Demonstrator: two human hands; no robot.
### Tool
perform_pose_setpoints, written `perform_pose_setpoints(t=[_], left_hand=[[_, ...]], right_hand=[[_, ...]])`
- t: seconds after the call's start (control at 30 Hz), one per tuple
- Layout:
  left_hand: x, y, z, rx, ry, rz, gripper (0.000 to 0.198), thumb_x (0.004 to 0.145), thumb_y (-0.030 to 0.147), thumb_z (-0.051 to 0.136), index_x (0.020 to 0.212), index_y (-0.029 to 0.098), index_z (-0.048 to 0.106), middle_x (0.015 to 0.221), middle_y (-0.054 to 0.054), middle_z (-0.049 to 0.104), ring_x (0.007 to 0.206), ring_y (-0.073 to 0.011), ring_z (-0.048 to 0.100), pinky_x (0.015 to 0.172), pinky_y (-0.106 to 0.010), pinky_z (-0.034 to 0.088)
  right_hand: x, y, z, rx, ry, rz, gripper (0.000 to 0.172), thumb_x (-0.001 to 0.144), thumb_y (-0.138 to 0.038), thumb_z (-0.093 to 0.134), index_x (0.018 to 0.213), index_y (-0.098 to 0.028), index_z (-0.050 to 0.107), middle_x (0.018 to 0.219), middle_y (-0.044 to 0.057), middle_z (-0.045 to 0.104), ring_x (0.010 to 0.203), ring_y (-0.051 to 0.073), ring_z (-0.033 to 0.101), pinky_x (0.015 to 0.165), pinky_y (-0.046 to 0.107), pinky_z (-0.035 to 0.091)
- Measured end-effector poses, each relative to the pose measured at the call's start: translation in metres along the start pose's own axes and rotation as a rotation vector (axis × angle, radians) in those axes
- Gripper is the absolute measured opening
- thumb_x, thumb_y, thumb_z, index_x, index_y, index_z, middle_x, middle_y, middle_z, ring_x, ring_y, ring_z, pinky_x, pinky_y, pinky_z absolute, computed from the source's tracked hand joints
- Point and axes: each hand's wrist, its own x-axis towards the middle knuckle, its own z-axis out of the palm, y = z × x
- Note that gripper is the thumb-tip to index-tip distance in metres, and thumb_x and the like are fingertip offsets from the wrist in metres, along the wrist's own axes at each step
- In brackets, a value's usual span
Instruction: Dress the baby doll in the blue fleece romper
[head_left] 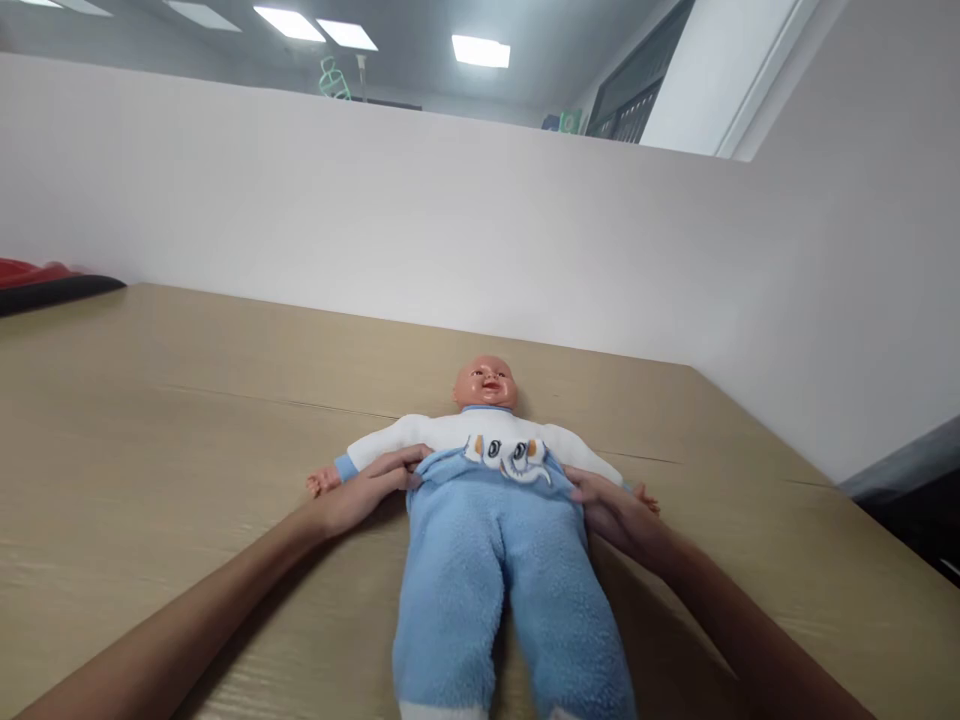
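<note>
A baby doll (486, 384) lies on its back on the wooden table (187, 420), head away from me. It wears a white top with an elephant print (510, 455) and fluffy light-blue trousers (495, 570). My left hand (371, 485) pinches the trousers' waistband at the doll's left-side hip in view. My right hand (611, 505) grips the waistband on the other side. Both hands are closed on the fabric, with the waistband pulled up to the doll's belly.
A white partition wall (450, 220) runs behind the table and along its right side. A red and black object (37, 280) rests at the far left edge. The table's right edge drops to a dark floor area (915, 500).
</note>
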Motion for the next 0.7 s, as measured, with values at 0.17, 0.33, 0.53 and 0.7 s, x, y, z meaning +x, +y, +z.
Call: perform_pose_setpoints(t=[0.17, 0.33, 0.53, 0.7], left_hand=[[-0.008, 0.006, -0.02, 0.191, -0.315, 0.1, 0.03, 0.077, 0.019, 0.074, 0.106, 0.022, 0.069, 0.112, -0.004, 0.064, 0.108, -0.0273, 0.058, 0.098, -0.036, 0.045], [-0.012, 0.007, -0.012, 0.313, -0.269, 0.111, 0.045, 0.07, 0.029, 0.093, 0.107, 0.023, 0.069, 0.12, -0.004, 0.065, 0.119, -0.0308, 0.056, 0.107, -0.039, 0.041], [-0.009, -0.008, -0.008, 0.103, -0.073, 0.051, 0.024, 0.087, 0.039, 0.076, 0.104, 0.021, 0.073, 0.102, -0.003, 0.069, 0.101, -0.0277, 0.059, 0.095, -0.036, 0.043], [-0.002, -0.015, 0.012, -0.2, 0.171, 0.019, 0.031, 0.086, 0.031, 0.075, 0.116, 0.022, 0.075, 0.116, -0.005, 0.075, 0.108, -0.0268, 0.06, 0.092, -0.033, 0.044]], right_hand=[[-0.035, -0.014, -0.032, -0.342, -0.358, 0.04, 0.056, 0.087, -0.039, 0.077, 0.14, -0.022, 0.069, 0.141, 0.013, 0.069, 0.136, 0.036, 0.059, 0.127, 0.057, 0.033], [-0.035, -0.004, -0.023, -0.463, -0.253, 0.002, 0.076, 0.081, -0.052, 0.087, 0.146, -0.022, 0.065, 0.155, 0.015, 0.058, 0.15, 0.042, 0.044, 0.132, 0.061, 0.019], [-0.026, 0.012, 0.008, 0.123, -0.056, -0.004, 0.064, 0.083, -0.053, 0.082, 0.141, -0.031, 0.066, 0.153, 0.008, 0.063, 0.147, 0.033, 0.052, 0.128, 0.051, 0.035], [-0.024, 0.006, 0.035, 0.418, 0.215, -0.015, 0.038, 0.078, -0.046, 0.075, 0.11, -0.026, 0.078, 0.105, 0.006, 0.083, 0.119, 0.034, 0.072, 0.111, 0.048, 0.054]])
